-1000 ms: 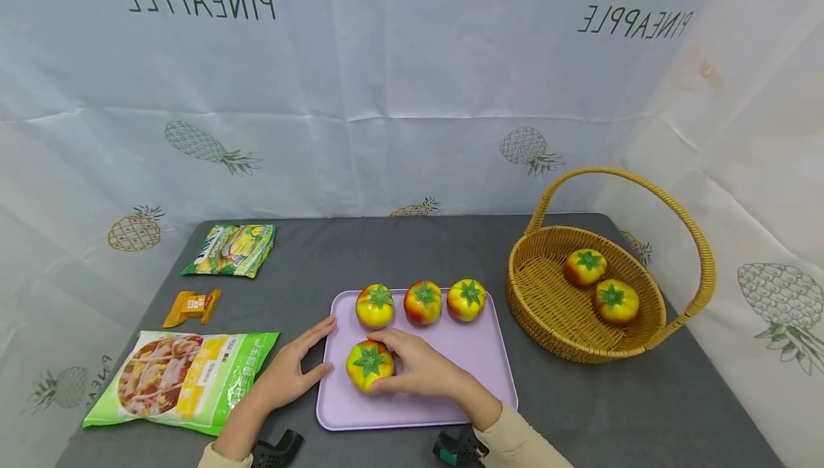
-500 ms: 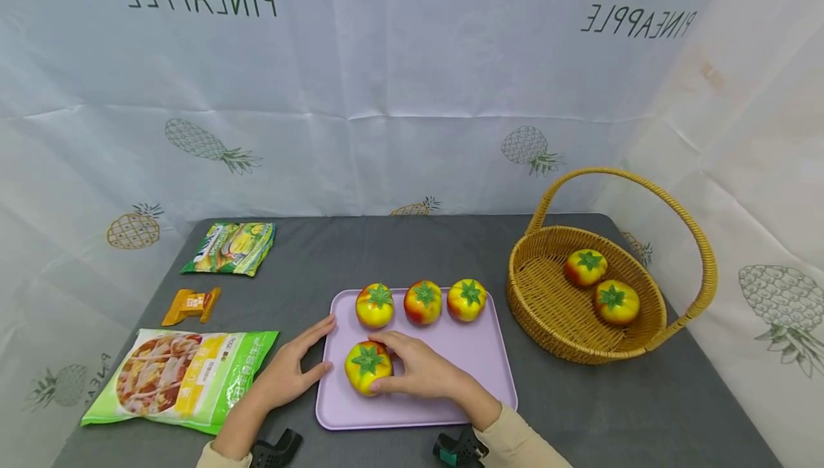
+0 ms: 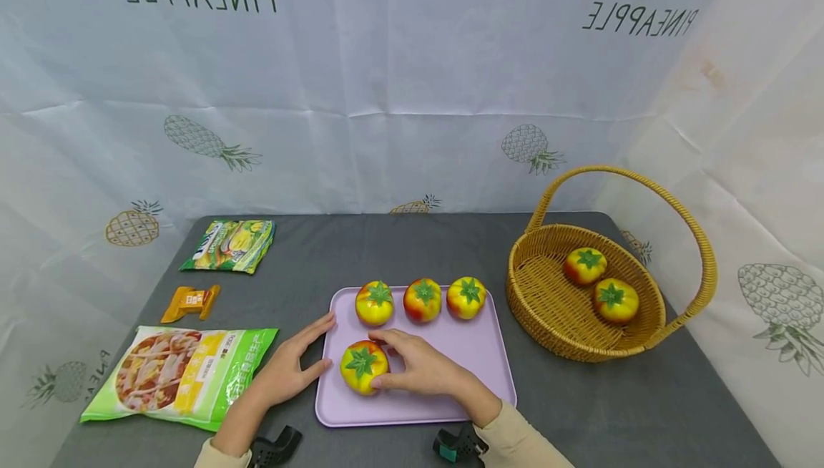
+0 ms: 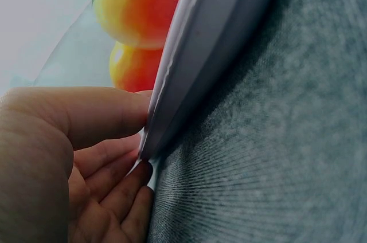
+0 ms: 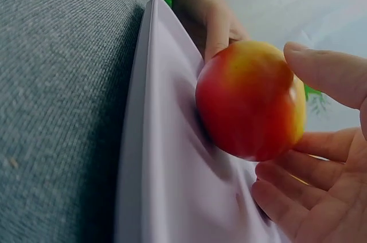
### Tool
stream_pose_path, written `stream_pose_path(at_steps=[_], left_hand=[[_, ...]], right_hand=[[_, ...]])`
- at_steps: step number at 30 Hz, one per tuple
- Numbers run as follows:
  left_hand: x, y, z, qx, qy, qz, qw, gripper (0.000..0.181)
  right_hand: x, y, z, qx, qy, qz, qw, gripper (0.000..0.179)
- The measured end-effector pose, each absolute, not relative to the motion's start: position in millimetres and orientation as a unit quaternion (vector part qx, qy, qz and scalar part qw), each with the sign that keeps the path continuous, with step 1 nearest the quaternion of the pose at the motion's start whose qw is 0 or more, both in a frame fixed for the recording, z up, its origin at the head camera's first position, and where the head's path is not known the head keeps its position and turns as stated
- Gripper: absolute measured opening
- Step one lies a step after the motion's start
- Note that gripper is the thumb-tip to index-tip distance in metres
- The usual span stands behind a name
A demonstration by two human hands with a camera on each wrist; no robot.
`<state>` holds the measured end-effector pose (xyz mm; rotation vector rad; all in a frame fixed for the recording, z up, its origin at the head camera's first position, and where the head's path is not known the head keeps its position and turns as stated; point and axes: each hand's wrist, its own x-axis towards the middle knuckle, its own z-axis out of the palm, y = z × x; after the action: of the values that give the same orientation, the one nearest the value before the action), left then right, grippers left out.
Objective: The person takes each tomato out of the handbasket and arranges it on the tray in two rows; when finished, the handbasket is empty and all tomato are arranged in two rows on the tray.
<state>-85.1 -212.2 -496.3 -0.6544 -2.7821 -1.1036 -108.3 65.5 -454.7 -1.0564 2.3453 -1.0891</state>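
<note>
My right hand (image 3: 418, 366) curves beside a yellow-and-red, tomato-like fruit (image 3: 360, 368) with a green star-shaped leaf cap. Thumb and index fingertips lie right at its side; the hand's other fingers extend loosely in the right wrist view. This fruit (image 5: 252, 102) sits at the front left of a lilac tray (image 3: 450, 403). My left hand (image 3: 292, 366) rests with extended fingers and thumb against the tray's left edge. In the left wrist view, the thumb (image 4: 109, 114) touches the rim. Three similar fruits stand in a row along the tray's back, among them the middle one (image 3: 423, 301).
A wicker basket (image 3: 541, 310) with a tall handle stands at the right, two similar fruits inside. On the left lie a green snack packet (image 3: 230, 245), an orange-wrapped piece (image 3: 191, 303) and a large green-and-white food bag (image 3: 180, 375). A pineapple-print curtain (image 3: 412, 67) hangs behind the table.
The front fruit has shifted slightly left, a little out from between my right thumb and index finger. Both hands stay almost where they were.
</note>
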Motion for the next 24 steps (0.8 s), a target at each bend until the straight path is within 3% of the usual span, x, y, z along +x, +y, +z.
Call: stream_pose_path(at_steps=[11,24], left_hand=[[-86,-212,-497,-0.215,-0.906,-0.362,0.041,0.06],[-85,-212,-495,-0.212,-0.908,-0.36,0.034,0.059]], right_hand=[[-108,71,-443,-0.359,0.835,-0.374,0.188,0.07],[-114,115,-420,-0.336,0.852,-0.385,0.114,0.064]])
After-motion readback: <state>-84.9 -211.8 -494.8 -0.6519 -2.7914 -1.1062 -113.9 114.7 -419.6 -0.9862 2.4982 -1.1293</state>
